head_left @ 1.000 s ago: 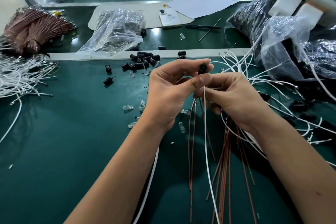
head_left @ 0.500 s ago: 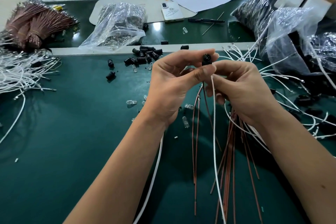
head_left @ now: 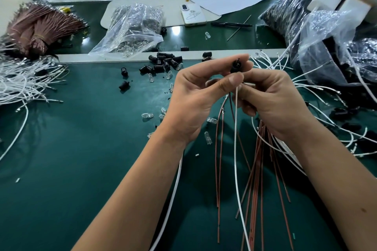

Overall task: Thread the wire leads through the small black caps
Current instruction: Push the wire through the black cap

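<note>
**Our two hands pinch a small black cap above a green surface**

We see our left hand point(head_left: 195, 100) and right hand point(head_left: 275, 104) raised together over the green surface point(head_left: 81, 169). The left thumb and forefinger are closed on a small black cap point(head_left: 237, 65), held at the fingertips. The right hand's fingers are closed just below it, pinching a white wire lead point(head_left: 236, 169) that hangs straight down from under the cap toward us. We cannot tell whether the lead's tip is inside the cap.

Several brown wire leads point(head_left: 255, 189) dangle from beneath the right hand and fan out over the surface. Beyond the hands, a loose pile of black caps point(head_left: 163, 63) lies near a pale divider strip point(head_left: 102, 58). Small clear bulbs point(head_left: 147, 115) are scattered to the left of the hands. A heap of white wires point(head_left: 24, 81) sits at the far left, with a bundle of brown wires point(head_left: 40, 28) behind it. Past the strip rest a clear plastic bag point(head_left: 132, 28), a white phone point(head_left: 192, 15) and a black pen point(head_left: 231, 24).
</note>
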The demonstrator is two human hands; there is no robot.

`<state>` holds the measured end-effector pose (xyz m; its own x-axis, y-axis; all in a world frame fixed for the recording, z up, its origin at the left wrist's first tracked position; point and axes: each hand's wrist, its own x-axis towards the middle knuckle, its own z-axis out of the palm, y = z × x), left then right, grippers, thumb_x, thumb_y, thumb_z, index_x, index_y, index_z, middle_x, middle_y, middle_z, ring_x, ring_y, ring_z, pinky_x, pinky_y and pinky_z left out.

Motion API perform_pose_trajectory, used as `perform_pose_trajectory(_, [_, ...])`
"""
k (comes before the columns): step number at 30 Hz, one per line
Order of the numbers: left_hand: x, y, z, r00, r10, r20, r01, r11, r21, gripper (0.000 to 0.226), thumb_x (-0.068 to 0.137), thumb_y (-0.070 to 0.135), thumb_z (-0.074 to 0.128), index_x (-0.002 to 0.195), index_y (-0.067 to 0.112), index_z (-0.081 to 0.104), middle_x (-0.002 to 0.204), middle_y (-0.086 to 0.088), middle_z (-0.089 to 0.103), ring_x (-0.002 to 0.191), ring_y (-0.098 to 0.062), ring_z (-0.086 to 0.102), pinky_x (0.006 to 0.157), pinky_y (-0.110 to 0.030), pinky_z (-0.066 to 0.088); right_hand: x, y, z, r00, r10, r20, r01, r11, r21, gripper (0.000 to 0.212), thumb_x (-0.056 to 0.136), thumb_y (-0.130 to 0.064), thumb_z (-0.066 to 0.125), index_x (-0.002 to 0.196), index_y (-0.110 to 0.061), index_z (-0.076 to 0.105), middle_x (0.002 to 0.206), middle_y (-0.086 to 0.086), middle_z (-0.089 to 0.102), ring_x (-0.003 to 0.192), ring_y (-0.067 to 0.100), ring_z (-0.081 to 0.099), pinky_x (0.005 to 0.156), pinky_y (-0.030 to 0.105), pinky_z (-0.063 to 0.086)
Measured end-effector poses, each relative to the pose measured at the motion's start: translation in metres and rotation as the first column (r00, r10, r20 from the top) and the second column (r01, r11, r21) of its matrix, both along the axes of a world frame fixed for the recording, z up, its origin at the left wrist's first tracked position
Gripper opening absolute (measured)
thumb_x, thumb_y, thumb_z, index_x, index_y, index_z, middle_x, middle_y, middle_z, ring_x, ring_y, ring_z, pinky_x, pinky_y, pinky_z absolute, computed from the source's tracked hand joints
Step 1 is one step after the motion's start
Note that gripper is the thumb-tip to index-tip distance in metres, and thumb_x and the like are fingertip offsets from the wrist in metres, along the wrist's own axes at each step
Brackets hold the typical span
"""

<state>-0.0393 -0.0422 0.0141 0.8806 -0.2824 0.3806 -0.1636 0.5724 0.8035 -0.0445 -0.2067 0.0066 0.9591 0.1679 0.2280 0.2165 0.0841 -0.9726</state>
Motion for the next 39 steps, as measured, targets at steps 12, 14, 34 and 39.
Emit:
perform_pose_trajectory(12, [-0.0027,-0.0003,0.0024,1.0,0.029,-0.003,-0.029,0.999,0.023,0.015,0.086,-0.005,0.065,0.101,-0.005,0.067,0.097,-0.007,0.076,0.084,-0.023,0.074,0.07,-0.033,0.059,-0.0022,-0.0002,0.0013,1.0,0.028,0.006,-0.028,0.999,-0.017,0.017,0.081,-0.032,0.08,0.094,-0.02,0.082,0.07,0.019,0.058,0.059,0.014,0.052,0.046,0.029,0.029])
perform_pose_trajectory(14, [-0.0026,-0.0001,0.0021,1.0,0.026,-0.002,-0.026,0.999,0.034,0.017,0.087,-0.002,0.065,0.104,-0.004,0.067,0.099,-0.007,0.076,0.088,-0.023,0.074,0.076,-0.034,0.059,-0.0021,-0.0002,0.0018,1.0,0.024,0.001,-0.024,1.0,-0.017,0.02,0.078,-0.035,0.081,0.092,-0.022,0.082,0.067,0.013,0.059,0.058,0.014,0.052,0.046,0.027,0.03])
perform_pose_trajectory(34, [-0.0008,-0.0008,0.0007,0.996,0.07,-0.054,-0.067,0.995,0.068,0.033,0.09,-0.002,0.066,0.121,-0.011,0.064,0.106,-0.018,0.07,0.093,-0.032,0.064,0.074,-0.046,0.054,-0.0048,0.0015,0.006,0.997,0.073,-0.016,-0.071,0.993,0.09,0.015,0.084,-0.031,0.077,0.095,-0.022,0.077,0.071,-0.008,0.068,0.053,0.008,0.058,0.04,0.016,0.033])
perform_pose_trajectory(39, [-0.0005,-0.0001,0.0012,0.989,0.131,-0.07,-0.123,0.987,0.103,0.023,0.087,0.0,0.068,0.111,-0.003,0.071,0.097,-0.011,0.075,0.09,-0.019,0.068,0.073,-0.027,0.055,-0.0041,0.0019,0.0059,0.998,0.055,-0.037,-0.054,0.997,0.049,0.017,0.083,-0.03,0.077,0.094,-0.017,0.075,0.078,0.0,0.072,0.053,0.011,0.055,0.04,0.018,0.031])
